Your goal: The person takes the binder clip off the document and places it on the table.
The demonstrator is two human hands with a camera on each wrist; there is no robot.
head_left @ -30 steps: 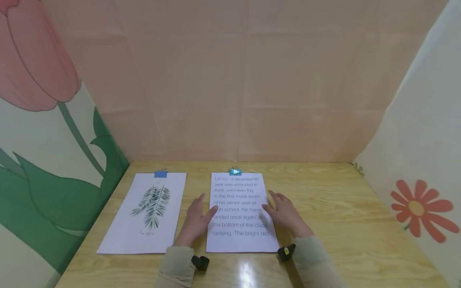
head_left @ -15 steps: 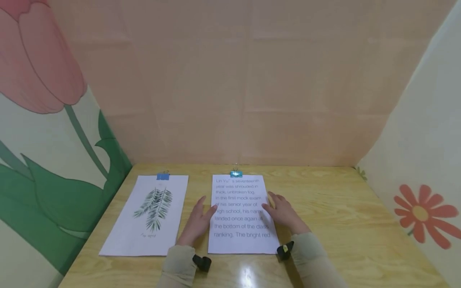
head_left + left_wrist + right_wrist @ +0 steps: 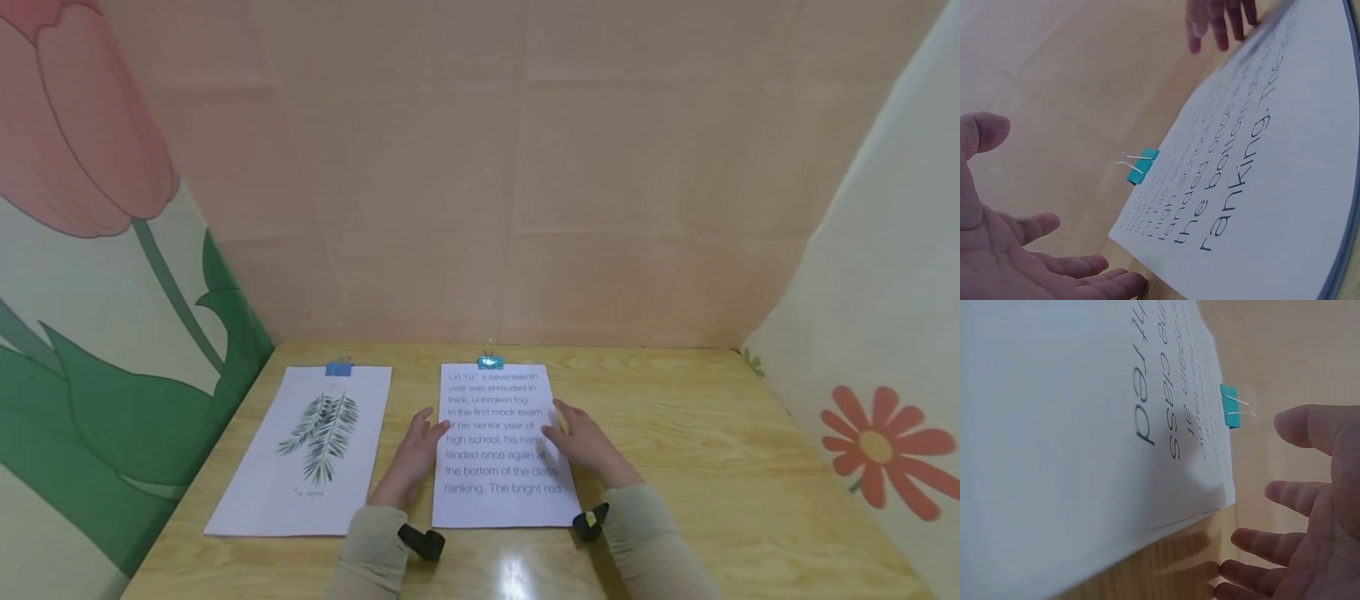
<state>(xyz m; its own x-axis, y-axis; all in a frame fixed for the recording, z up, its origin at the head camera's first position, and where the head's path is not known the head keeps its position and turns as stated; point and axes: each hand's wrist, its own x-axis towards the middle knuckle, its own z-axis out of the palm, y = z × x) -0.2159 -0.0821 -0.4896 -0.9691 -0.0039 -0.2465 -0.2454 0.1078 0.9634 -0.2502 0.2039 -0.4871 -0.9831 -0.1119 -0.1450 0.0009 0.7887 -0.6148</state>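
Observation:
A stack of white paper (image 3: 498, 508) printed with large dark text lies on the wooden table, a teal binder clip (image 3: 491, 363) on its far edge. At its left side is my left hand (image 3: 412, 454), thumb over the edge in the head view. My right hand (image 3: 592, 446) is at the opposite side, its thumb overlapping the text. Fingers are spread and relaxed on both hands; in the left wrist view the left fingertips (image 3: 1125, 284) point toward the paper's edge. The right wrist view shows the right palm (image 3: 1329, 562) facing the stack, holding nothing.
Left of the printed stack lies a second sheet stack (image 3: 277, 500) with a green fern drawing and a blue binder clip (image 3: 338, 369). The wooden table (image 3: 712, 467) meets a pinkish back wall (image 3: 510, 208) and flower-painted side walls.
The left fingers have drawn in slightly toward the paper, and the right hand has shifted a little left. The view has tilted slightly; both stacks stay in place.

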